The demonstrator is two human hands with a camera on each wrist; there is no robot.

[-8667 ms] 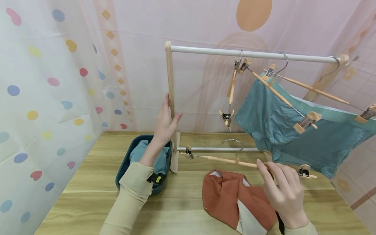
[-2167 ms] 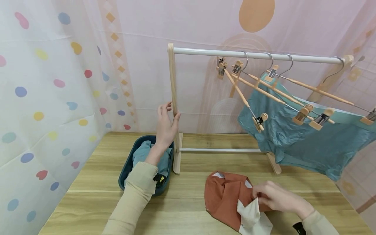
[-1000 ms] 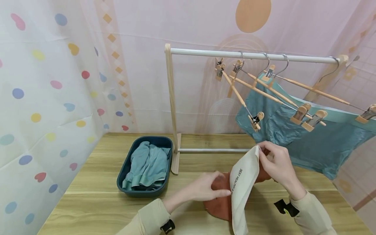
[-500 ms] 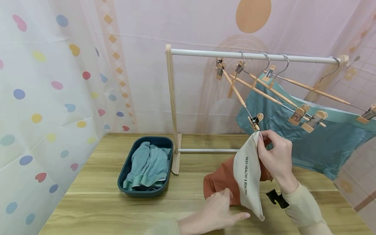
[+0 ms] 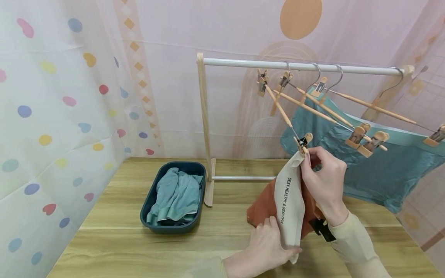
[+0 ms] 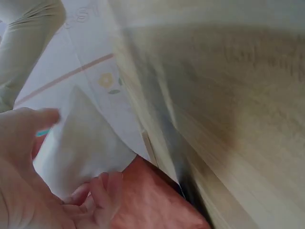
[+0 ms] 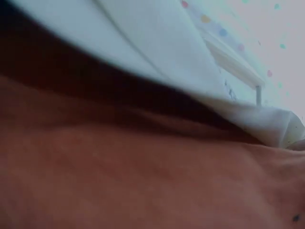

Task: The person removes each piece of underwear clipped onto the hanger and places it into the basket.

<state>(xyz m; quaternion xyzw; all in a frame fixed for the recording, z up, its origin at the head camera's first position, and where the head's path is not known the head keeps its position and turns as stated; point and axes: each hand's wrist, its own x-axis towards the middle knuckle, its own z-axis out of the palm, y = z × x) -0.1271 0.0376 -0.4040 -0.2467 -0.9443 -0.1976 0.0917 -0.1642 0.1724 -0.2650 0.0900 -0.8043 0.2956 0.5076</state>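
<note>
Above a wooden worktop [image 5: 121, 239], the right hand [image 5: 325, 179] pinches a rust-and-cream garment [image 5: 288, 197] by its upper corner, right at the clip [image 5: 304, 143] of a hanger [image 5: 281, 110], while the left hand [image 5: 265, 245], fingers curled, holds its lower end.

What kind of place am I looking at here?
Probably an indoor corner set up for hanging laundry, perhaps staged: a clothes rack with clip hangers stands on a wood-grain tabletop, and patterned cloth hangs behind it.
</note>
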